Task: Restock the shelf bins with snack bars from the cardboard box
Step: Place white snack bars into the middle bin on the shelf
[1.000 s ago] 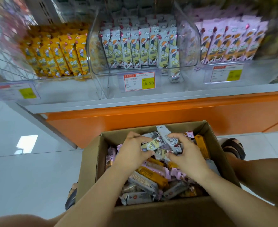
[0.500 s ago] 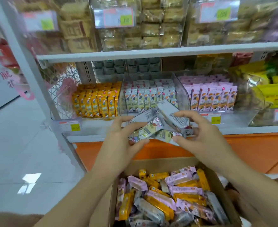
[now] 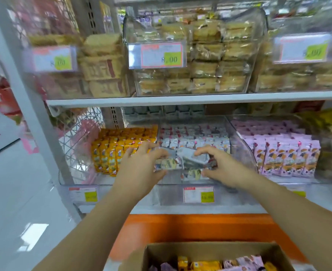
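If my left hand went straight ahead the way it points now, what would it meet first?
Probably the standing white bars in the middle bin; the left hand, gripping loose bars, aims there. Depth is blurry, so unsure.

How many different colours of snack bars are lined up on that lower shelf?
3: yellow bars on the left, white bars in the middle bin, pink bars on the right. More may be hidden further right, where it blurs.
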`<state>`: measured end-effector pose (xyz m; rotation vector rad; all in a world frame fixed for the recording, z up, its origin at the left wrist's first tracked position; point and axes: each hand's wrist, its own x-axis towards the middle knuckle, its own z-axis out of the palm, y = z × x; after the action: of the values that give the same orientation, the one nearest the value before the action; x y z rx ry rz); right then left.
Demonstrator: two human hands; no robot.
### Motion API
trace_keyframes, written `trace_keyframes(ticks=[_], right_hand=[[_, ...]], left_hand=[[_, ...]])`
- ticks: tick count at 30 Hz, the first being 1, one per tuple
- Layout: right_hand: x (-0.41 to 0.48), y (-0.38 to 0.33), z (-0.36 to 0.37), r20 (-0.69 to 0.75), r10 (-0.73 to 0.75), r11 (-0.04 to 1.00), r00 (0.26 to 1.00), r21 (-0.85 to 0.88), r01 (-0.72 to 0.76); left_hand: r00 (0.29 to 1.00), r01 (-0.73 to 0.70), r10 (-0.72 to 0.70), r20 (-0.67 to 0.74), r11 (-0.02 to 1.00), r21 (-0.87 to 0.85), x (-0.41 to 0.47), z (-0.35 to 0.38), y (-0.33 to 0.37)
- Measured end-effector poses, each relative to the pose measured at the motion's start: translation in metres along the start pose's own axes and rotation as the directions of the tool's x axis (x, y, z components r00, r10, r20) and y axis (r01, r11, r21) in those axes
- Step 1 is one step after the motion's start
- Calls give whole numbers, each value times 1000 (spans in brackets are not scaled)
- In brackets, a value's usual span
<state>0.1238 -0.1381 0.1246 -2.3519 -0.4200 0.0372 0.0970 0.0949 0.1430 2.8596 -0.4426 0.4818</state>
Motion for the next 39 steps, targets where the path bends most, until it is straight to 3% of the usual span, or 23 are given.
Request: trace_keyframes(ticks=[5,11,16,19,23,28,33,36,39], right_hand=[[26,11,9,264,60,994,963,-104,-33],[38,9,9,488,117,988,865,-143,-53],[39,-10,-1,274,-1,1000,962,-21,7],[32,-29,0,233,-86,996,969,30,81],[20,-39,8,72,-125,987,990,-95,132],[-6,-52,-14,1,-141,950,990,-281,136],[-47,-38,-51,-211,-22,917,977,-393,-64],[-64,-25,-64,-391,79,933,917,-296,-206],[-69,-21,-63,-463,114,963,879,-166,-212]], left_hand=[[987,-81,89,-134,995,65,0,19,-8],[977,-78,69,-202,996,-33,7,18,-7],[987,-75,56,-152,990,-117,6,14,-4],[989,-88,56,-137,966,-242,7,13,-7],[987,-106,49,-153,914,-391,5,7,-6],[989,-97,22,-143,837,-539,1,-4,5],[982,-18,-112,-152,746,-665,5,-10,20],[973,60,-189,-136,767,-639,9,-12,29],[979,67,-172,-107,771,-634,12,-9,39]])
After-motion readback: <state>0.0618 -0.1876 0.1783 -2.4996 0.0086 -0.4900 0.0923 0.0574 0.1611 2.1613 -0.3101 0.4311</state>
